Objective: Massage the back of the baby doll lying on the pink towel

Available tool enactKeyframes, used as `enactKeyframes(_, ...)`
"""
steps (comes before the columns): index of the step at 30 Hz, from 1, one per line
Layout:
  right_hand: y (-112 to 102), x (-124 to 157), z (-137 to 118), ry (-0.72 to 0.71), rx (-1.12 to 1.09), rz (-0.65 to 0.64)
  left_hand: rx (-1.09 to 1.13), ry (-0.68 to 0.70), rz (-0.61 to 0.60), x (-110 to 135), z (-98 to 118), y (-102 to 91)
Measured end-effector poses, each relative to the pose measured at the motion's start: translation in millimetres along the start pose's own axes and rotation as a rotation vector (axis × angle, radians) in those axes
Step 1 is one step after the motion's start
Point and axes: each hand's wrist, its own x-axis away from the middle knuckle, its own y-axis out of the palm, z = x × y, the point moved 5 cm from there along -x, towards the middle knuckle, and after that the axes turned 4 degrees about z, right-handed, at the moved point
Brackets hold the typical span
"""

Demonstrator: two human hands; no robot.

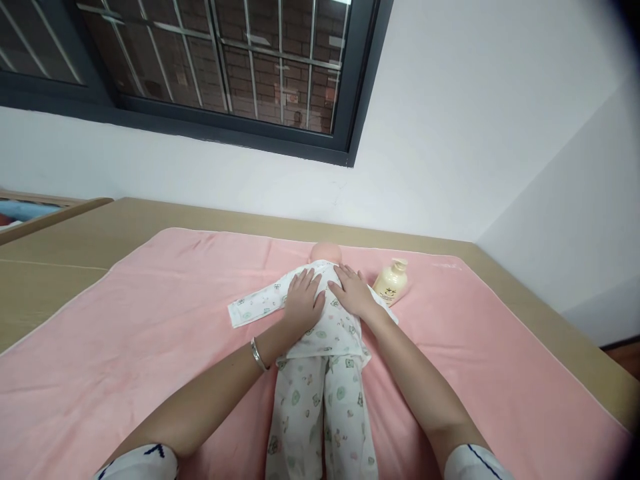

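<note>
A baby doll (326, 253) lies on a pink sheet, its head toward the wall. White printed pajamas dress it: a long-sleeved top (327, 340) and trousers (299, 400). My left hand (303, 300) rests flat on the left side of the doll's chest, fingers spread. On the right side of the chest lies my right hand (351, 290), its fingers stretched out too. Neither hand grips anything. One sleeve extends to the left; the other is partly hidden behind my right forearm. Close to my right hand is a pale yellow pump-style bottle (391, 281), tilted on the sheet.
The pink sheet (190, 320) covers much of a wooden surface (145, 217) that meets a white wall (425, 133). Above is a dark-framed window (345, 143) with metal bars. At the far left, a wooden edge (60, 217) borders some blue fabric (27, 211).
</note>
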Motion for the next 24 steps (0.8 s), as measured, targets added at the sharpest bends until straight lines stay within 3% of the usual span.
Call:
enactKeyframes(7, -3, 33, -42, -0.052, 0.21, 0.076, 0.097, 0.17, 0.042, 2, 8, -10.1)
enactKeyframes(12, 1, 13, -16, -0.007, 0.048, 0.078, 0.057, -0.018, 0.012, 1, -2, -1.8)
enactKeyframes(15, 3, 5, -6, -0.005, -0.002, 0.087, 0.026, -0.021, -0.007, 0, -1, -0.9)
enactKeyframes(21, -4, 30, -40, -0.045, 0.167, 0.102, 0.086, 0.152, 0.089, 1, 9, -14.2)
enactKeyframes(24, -4, 34, -44, -0.038, 0.168, 0.103, 0.115, 0.132, 0.072, 1, 8, -14.3)
